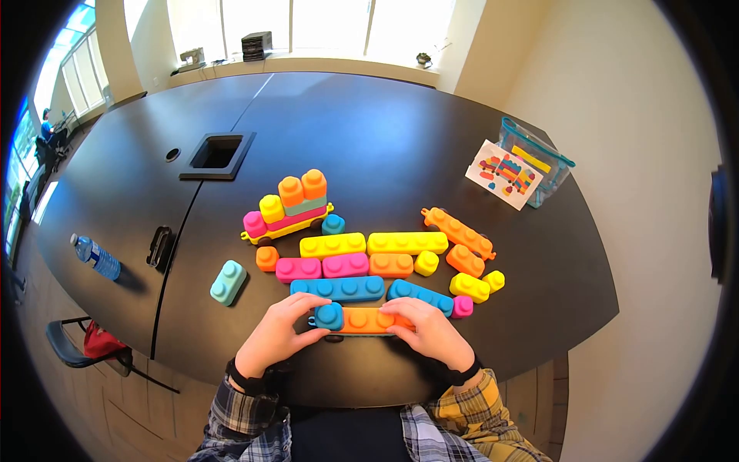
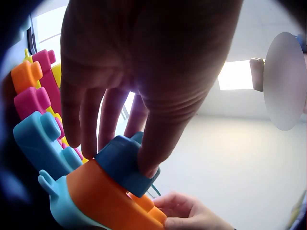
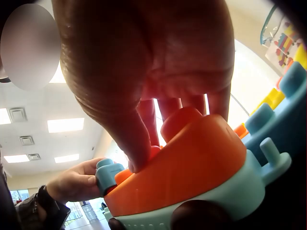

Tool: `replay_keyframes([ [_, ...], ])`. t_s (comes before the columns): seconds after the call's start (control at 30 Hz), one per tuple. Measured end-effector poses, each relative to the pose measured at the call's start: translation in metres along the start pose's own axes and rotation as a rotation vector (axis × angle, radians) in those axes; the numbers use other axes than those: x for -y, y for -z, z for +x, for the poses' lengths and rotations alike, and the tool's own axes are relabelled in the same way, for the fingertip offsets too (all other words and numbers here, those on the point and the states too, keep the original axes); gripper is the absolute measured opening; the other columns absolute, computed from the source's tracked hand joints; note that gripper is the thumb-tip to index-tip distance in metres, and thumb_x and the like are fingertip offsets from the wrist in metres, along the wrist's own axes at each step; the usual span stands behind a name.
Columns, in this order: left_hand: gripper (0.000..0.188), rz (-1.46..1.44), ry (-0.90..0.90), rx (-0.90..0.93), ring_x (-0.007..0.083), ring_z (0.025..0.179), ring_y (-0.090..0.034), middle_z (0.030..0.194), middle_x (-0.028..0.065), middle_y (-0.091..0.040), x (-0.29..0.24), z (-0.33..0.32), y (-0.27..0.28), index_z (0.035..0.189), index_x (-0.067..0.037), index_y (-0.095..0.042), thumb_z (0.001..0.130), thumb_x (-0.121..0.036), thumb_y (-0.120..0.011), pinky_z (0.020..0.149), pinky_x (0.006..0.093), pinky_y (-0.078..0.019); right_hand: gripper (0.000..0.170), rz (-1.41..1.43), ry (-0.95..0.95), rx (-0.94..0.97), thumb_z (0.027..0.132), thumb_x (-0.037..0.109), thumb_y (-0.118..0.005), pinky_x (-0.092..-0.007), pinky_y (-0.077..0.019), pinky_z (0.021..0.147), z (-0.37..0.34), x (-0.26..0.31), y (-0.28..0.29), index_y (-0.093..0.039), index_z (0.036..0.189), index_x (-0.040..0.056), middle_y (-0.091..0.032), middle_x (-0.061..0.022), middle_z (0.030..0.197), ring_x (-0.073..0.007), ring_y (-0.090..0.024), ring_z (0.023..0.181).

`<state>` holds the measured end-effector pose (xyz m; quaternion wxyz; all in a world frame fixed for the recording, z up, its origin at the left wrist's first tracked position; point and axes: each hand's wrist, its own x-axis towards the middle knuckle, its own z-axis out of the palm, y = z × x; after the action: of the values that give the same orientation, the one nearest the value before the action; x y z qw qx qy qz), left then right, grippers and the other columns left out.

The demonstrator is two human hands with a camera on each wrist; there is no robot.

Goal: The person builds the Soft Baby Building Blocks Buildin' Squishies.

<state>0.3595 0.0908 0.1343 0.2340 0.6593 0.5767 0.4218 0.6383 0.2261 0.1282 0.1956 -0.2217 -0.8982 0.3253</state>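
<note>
the left hand (image 1: 279,329) pinches the blue block (image 1: 329,316) at the table's (image 1: 346,138) six o'clock, over the orange block's (image 1: 360,320) nine o'clock end; the right hand (image 1: 433,329) pinches its three o'clock end. blocks are likely light and firm; grip opposite sides. the clear pouch (image 1: 549,183), two o'clock, shows a yellow strip (image 1: 531,159), possibly inside.

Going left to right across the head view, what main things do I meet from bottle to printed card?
Clear plastic water bottle, pale turquoise two-stud block, left hand, small blue one-stud block, long orange block, right hand, white printed card.
</note>
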Motion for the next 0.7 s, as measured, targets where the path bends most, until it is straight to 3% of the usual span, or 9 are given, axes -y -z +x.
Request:
replay_keyframes([
  [0.27, 0.045, 0.021, 0.026, 0.06, 0.0344, 0.097, -0.073, 0.104, 0.0148, -0.075, -0.004, 0.003, 0.001, 0.125, -0.005, -0.07, 0.083, -0.01, -0.086, 0.089, 0.0405, -0.0582, 0.032, 0.035, 0.027, -0.059, 0.089, 0.006, -0.076, -0.0427, -0.055, 0.097, -0.002, -0.003, -0.007, -0.069, 0.12, 0.0061, -0.073, -0.0129, 0.115, -0.0353, -0.069, 0.11],
  [0.43, 0.051, 0.116, 0.048, 0.081, 0.0347, 0.104, -0.069, 0.113, 0.0119, -0.072, -0.01, 0.003, -0.002, 0.13, -0.01, -0.067, 0.083, -0.012, -0.086, 0.089, 0.0421, -0.0573, 0.031, 0.047, 0.022, -0.053, 0.089, 0.006, -0.076, -0.0424, -0.0549, 0.099, -0.003, -0.004, -0.007, -0.069, 0.119, 0.0056, -0.073, -0.0129, 0.117, -0.0349, -0.069, 0.112],
  [0.7, 0.053, 0.158, 0.002, 0.056, 0.0348, 0.107, -0.069, 0.118, 0.0131, -0.07, -0.016, 0.007, -0.009, 0.127, -0.008, -0.068, 0.078, -0.01, -0.089, 0.092, 0.0411, -0.0573, 0.033, 0.033, -0.013, -0.023, 0.092, 0.009, -0.078, -0.0418, -0.0541, 0.102, -0.004, -0.004, -0.005, -0.07, 0.123, 0.0033, -0.073, -0.0113, 0.124, -0.0338, -0.068, 0.118],
])
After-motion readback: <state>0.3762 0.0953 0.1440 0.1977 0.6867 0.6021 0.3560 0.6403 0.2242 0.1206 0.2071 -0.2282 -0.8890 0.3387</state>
